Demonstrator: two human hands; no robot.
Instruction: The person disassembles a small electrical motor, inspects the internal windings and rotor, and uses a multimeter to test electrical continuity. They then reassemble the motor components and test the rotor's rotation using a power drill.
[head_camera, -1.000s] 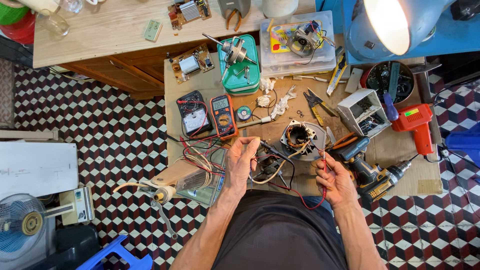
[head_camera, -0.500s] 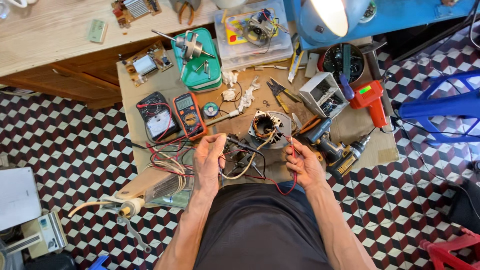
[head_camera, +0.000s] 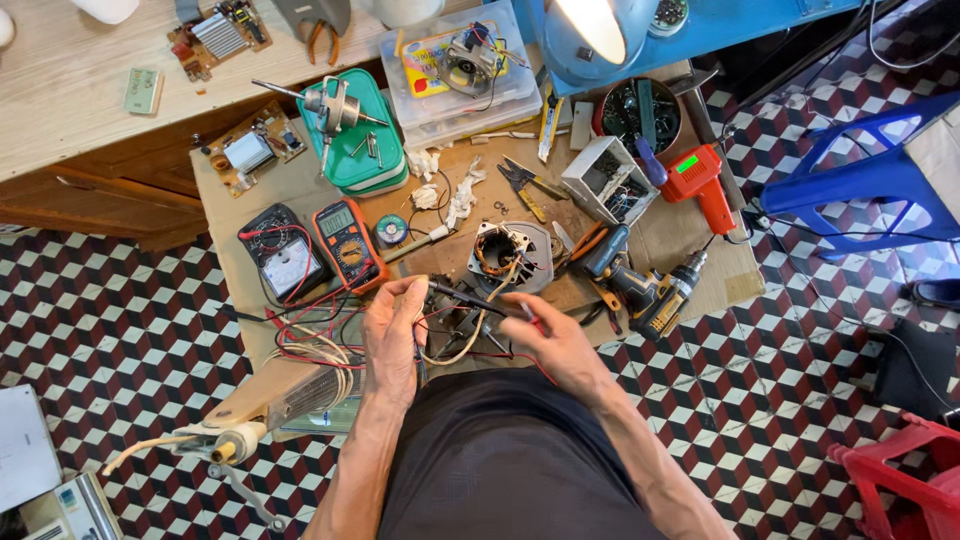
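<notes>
Probes are meeting over the tabletop (head_camera: 300, 185): left hand (head_camera: 395, 335) is pinching the black probe (head_camera: 465, 297), right hand (head_camera: 555, 335) is closing on the red probe (head_camera: 532, 318), both now drawn in below the motor (head_camera: 510, 255).

Both forearms reach forward from the torso at the lower edge of the view, hands close together at mid-frame.

The left hand (head_camera: 393, 335) is raised with its back toward the camera, fingers curled inward and the thumb and forefinger tips pinched together at the top. The right hand (head_camera: 555, 340) lies lower and flatter, palm turned down and leftward, fingers bent and drawn toward the thumb in a light pinch. The left forearm runs almost straight up the frame; the right forearm angles in from the lower right. Both arms are bare.
</notes>
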